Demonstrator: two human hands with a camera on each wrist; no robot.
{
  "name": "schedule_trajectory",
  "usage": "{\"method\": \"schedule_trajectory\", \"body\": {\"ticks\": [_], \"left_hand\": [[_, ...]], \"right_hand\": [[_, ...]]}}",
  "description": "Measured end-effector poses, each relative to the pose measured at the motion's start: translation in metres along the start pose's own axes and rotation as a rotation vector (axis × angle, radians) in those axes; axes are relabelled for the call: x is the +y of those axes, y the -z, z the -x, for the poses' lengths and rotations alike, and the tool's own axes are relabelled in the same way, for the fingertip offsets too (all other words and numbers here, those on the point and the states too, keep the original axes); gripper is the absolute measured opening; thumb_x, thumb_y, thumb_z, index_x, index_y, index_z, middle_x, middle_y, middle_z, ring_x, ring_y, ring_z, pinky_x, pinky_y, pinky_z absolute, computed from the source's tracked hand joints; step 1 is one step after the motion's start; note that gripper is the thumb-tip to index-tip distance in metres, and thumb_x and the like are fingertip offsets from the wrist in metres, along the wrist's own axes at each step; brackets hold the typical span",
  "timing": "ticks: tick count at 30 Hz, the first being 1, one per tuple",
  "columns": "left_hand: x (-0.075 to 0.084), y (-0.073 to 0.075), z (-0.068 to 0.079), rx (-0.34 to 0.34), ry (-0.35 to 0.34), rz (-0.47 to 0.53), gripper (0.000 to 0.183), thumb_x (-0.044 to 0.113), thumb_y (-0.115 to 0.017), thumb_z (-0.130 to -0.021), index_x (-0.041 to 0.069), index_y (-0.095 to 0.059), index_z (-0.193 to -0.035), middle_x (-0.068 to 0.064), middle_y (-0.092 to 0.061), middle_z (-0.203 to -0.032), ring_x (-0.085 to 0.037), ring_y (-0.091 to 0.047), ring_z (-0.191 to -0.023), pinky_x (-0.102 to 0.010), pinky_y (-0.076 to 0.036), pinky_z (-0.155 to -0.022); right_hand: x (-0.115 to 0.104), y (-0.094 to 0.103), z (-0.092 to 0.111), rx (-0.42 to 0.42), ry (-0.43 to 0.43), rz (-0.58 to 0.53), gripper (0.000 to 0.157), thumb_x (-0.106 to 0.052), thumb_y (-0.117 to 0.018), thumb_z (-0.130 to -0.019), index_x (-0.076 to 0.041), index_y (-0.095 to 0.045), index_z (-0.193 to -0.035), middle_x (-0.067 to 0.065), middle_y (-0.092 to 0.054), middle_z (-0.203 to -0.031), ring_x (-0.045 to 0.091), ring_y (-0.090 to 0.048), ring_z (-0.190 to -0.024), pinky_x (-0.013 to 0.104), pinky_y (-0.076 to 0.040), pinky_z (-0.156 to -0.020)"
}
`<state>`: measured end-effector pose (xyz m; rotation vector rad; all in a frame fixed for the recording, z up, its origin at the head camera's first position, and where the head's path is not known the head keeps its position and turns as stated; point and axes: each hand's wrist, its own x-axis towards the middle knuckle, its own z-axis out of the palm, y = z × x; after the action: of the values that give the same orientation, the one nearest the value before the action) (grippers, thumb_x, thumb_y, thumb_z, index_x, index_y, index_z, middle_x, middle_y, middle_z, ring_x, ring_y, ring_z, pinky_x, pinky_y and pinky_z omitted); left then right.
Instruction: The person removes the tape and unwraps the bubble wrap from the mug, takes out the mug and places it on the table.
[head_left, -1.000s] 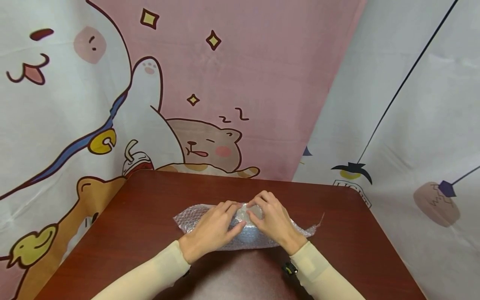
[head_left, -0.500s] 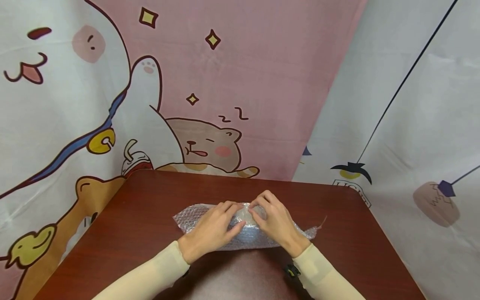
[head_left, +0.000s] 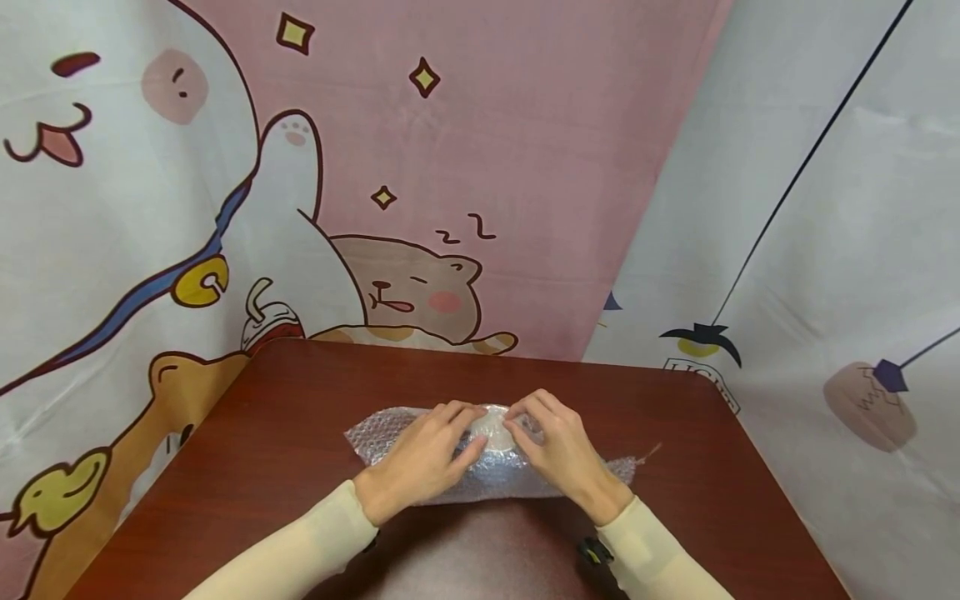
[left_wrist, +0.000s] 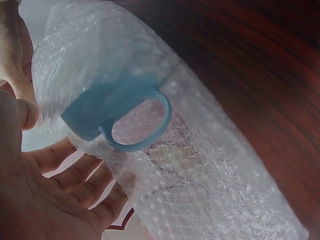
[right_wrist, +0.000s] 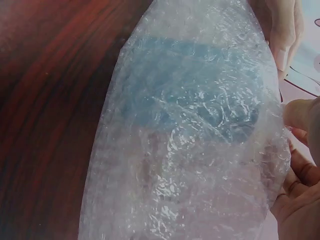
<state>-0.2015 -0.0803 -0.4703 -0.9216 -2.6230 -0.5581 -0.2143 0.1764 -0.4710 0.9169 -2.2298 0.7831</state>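
A sheet of clear bubble wrap [head_left: 378, 433] is folded around a light blue mug on the table. In the left wrist view the mug [left_wrist: 95, 110] shows with its handle [left_wrist: 166, 120] at the wrap's open left end. Through the layers, the right wrist view shows only a blurred blue band. My left hand [head_left: 420, 458] holds the wrap over the mug, fingers on the far side and thumb nearer me. My right hand [head_left: 562, 446] pinches the wrap's upper edge between thumb [right_wrist: 300, 114] and fingers, a short way right of the left hand.
The reddish-brown table [head_left: 315, 392] stretches out on all sides of the wrap. A thin strand sticks out from the wrap's right corner [head_left: 626, 468]. Behind the table hangs a cartoon-print cloth [head_left: 540, 167].
My right hand has slid a little to the right and toward me along the wrap, widening the gap between the hands. The wrap's right corner has shifted outward. My left hand stays nearly still.
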Motion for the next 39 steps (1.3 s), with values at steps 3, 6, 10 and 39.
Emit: {"method": "schedule_trajectory", "body": {"ticks": [3,6,10,39], "left_hand": [[0.0,0.001,0.001,-0.008,0.01,0.015,0.046,0.041,-0.06,-0.122,0.01,-0.073,-0.152,-0.007,-0.078,-0.147,-0.027,-0.077,-0.133,-0.048,-0.066,-0.113],[0.0,0.002,0.001,-0.013,0.016,0.027,0.046,0.041,-0.057,-0.123,0.01,-0.073,-0.154,-0.006,-0.077,-0.149,-0.027,-0.076,-0.133,-0.048,-0.066,-0.113],[0.0,0.001,0.001,-0.013,0.013,0.031,0.045,0.039,-0.055,-0.124,0.01,-0.073,-0.154,-0.007,-0.077,-0.149,-0.027,-0.076,-0.134,-0.048,-0.066,-0.114],[-0.001,0.003,-0.001,-0.013,0.018,0.048,0.042,0.036,-0.06,-0.122,0.011,-0.073,-0.153,-0.007,-0.079,-0.145,-0.024,-0.077,-0.126,-0.045,-0.069,-0.105]], "right_hand": [[-0.001,0.002,0.002,0.012,0.006,-0.015,0.022,-0.001,-0.094,-0.095,-0.013,-0.081,-0.108,0.0,-0.076,-0.104,0.012,-0.071,-0.085,0.025,-0.063,-0.072],[-0.003,0.004,0.004,0.021,0.011,-0.034,0.023,0.001,-0.094,-0.095,-0.013,-0.081,-0.108,-0.001,-0.076,-0.104,0.011,-0.073,-0.084,0.023,-0.064,-0.073],[-0.008,0.008,0.007,0.016,0.007,-0.057,0.022,0.0,-0.093,-0.096,-0.014,-0.081,-0.109,-0.004,-0.077,-0.105,0.009,-0.073,-0.086,0.02,-0.062,-0.074],[-0.011,0.029,0.035,-0.32,-0.039,-0.188,0.021,-0.01,-0.098,-0.094,-0.023,-0.082,-0.099,-0.015,-0.081,-0.09,-0.009,-0.066,-0.079,0.017,-0.061,-0.069]]}}
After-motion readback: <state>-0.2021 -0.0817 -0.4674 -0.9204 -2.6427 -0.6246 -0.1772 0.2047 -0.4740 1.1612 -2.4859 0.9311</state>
